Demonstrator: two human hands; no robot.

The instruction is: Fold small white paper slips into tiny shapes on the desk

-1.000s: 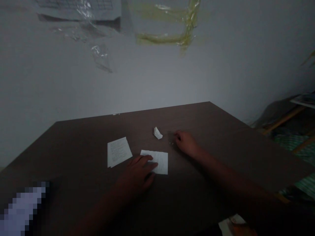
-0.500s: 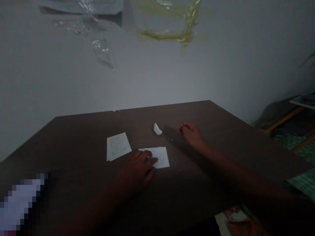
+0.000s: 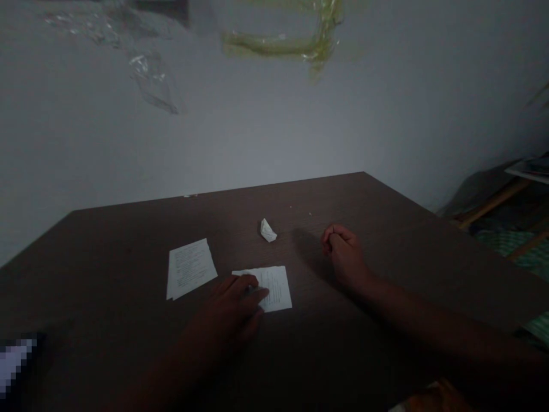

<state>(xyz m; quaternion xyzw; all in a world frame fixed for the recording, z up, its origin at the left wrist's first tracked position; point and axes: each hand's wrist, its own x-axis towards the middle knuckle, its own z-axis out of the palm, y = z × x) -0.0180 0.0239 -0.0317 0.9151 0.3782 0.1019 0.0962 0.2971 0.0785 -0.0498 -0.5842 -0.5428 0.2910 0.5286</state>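
My left hand (image 3: 238, 303) lies over a small printed sheet (image 3: 278, 289), its fingers spread and resting on the paper's left part. To the right, my right hand (image 3: 343, 252) is held closed in a fist, just above or on the table; whatever it may hold is hidden. A crumpled piece of white paper (image 3: 268, 230) sits between and beyond the two hands. Further left are small overlapping printed sheets (image 3: 193, 266). Two tiny white specks show on the tabletop past the crumpled paper, too small to name.
The dark brown table (image 3: 394, 229) meets a grey wall (image 3: 274, 126) with clear and yellowed tape on it. A blurred-out pale object (image 3: 16, 357) is at the lower left. Wooden legs (image 3: 493, 200) and green checked cloth (image 3: 493, 243) show at the right.
My right hand has drawn back slightly, still closed. The tiny white specks that were near it now show farther off toward the wall. My left hand stays on the sheet; the view has shifted.
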